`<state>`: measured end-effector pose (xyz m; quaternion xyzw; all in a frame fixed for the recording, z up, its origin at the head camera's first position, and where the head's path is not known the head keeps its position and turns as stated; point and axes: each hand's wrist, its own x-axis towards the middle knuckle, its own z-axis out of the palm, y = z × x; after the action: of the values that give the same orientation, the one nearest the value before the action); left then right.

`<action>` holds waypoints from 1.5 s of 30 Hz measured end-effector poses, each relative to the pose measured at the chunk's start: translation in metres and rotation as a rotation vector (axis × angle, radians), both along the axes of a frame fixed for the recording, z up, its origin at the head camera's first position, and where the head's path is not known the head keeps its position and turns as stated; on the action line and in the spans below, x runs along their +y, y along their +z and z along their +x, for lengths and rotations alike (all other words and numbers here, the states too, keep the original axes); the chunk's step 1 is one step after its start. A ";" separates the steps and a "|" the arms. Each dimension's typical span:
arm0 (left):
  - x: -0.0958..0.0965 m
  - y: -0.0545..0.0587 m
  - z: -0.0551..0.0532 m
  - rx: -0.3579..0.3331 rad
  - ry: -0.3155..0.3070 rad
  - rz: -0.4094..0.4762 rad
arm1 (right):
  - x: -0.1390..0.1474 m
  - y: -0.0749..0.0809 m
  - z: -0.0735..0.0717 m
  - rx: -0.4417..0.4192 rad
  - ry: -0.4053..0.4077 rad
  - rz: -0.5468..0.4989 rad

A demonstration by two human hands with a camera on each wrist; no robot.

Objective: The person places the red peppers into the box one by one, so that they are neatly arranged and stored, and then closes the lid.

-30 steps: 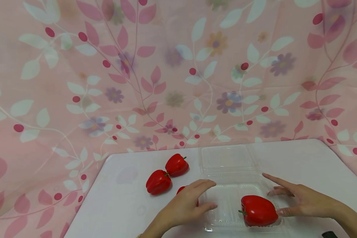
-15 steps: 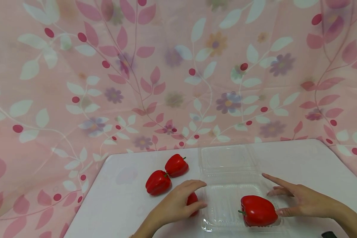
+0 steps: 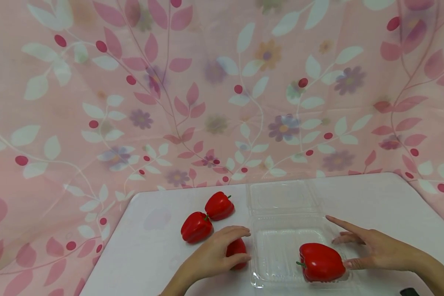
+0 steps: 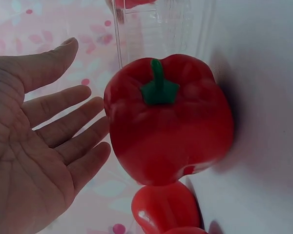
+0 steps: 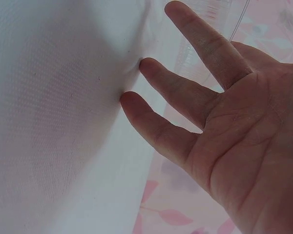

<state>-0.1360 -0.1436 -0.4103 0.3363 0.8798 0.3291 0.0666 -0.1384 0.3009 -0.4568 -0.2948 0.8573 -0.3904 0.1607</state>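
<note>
My left hand (image 3: 218, 253) is held over a red bell pepper (image 3: 237, 254) left of the clear plastic container, its fingers extended and partly covering the pepper. In the left wrist view that pepper (image 4: 171, 131) shows its green stem, with the open palm (image 4: 34, 146) beside it and no grip on it. Another red bell pepper (image 3: 321, 262) lies in the right part of the clear clamshell container (image 3: 275, 255). At the container's right side my right hand (image 3: 377, 248) spreads its fingers, the thumb by that pepper's end. The right wrist view shows two fingertips (image 5: 132, 100) touching the white tabletop.
Two more red bell peppers, one nearer (image 3: 196, 227) and one farther (image 3: 220, 205), lie touching at the left on the white table (image 3: 151, 246). The container's lid (image 3: 283, 196) lies folded back toward the floral curtain (image 3: 222, 90). A small black object (image 3: 410, 292) sits at the bottom right.
My left hand has moved left, away from the container and over the pepper beside it. The right hand and the pepper in the container have stayed in place.
</note>
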 end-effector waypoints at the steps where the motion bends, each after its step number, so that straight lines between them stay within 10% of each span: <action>1: -0.001 -0.001 0.000 0.007 -0.006 0.006 | 0.000 0.000 0.000 0.005 0.000 0.002; 45: -0.032 -0.019 -0.007 0.022 -0.042 -0.010 | 0.000 0.000 0.000 -0.023 -0.032 0.025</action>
<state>-0.1427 -0.1761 -0.4288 0.3581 0.8748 0.3196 0.0654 -0.1381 0.3011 -0.4565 -0.2744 0.8648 -0.3856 0.1680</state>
